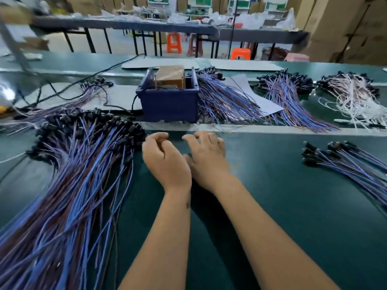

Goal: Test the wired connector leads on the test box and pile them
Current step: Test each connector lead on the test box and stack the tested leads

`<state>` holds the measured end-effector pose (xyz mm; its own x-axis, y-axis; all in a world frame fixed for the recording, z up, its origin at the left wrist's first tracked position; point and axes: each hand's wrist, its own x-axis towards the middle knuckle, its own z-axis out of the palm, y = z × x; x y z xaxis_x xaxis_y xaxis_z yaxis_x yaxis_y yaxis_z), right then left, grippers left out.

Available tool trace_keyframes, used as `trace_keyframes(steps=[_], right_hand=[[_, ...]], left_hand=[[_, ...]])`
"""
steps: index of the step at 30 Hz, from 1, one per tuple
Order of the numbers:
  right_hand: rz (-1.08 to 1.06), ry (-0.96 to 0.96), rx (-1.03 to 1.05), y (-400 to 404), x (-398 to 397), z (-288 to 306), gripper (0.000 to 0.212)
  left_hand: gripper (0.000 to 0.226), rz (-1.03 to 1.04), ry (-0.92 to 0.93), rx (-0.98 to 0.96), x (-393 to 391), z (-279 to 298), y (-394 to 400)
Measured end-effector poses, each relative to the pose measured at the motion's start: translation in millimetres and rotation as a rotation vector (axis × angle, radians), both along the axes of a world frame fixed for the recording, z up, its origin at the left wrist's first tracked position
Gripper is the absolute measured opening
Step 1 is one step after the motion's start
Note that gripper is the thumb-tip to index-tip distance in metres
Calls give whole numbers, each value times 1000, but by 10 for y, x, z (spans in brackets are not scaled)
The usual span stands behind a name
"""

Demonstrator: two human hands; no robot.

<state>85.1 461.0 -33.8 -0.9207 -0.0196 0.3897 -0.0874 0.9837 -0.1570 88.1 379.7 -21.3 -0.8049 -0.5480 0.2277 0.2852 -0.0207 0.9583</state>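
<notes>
Both hands are hovering low over the green mat in front of the test box (169,101), and this looks like the gap between leads: nothing is plugged in. The left hand (165,162) is sitting just beside the black connector ends of the big pile of leads (83,164), fingers loosely curled; it may be pinching something small, but I cannot tell through the blur. The right hand (207,158) is lying with fingers spread and relaxed, holding nothing. Over on the right edge, a small pile (345,162) is building, probably the tested ones. The next move is likely calling for one connector picked clean out of the tangle and carried to the box without dragging its neighbours. The box itself, a dark blue bin, is holding a brown block (170,77) with a black cable (62,93) trailing away leftwards
</notes>
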Motion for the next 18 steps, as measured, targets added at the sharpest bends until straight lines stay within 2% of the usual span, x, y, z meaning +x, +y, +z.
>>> trace_keyframes(steps=[3, 6, 9, 11, 12, 15, 18], right_hand=[[253, -34, -78, -394, -283, 19, 41], [372, -109, -153, -608, -510, 94, 30], [485, -13, -56, -709, -601, 81, 21], [515, -26, -105, -728, -644, 73, 18], [499, -91, -171, -746, -669, 90, 19], [378, -288, -429, -770, -674, 129, 17], [355, -286, -445, -765, -627, 123, 15]], left_hand=[[21, 177, 126, -36, -37, 19, -202], [26, 168, 74, 155, -2, 55, -237], [23, 140, -3, 319, 1, 70, -244], [23, 153, -48, 433, -25, 77, -260], [23, 160, -53, 446, -39, 78, -263], [25, 151, -40, 361, -55, 85, -235], [26, 157, -49, 333, -63, 85, -226]])
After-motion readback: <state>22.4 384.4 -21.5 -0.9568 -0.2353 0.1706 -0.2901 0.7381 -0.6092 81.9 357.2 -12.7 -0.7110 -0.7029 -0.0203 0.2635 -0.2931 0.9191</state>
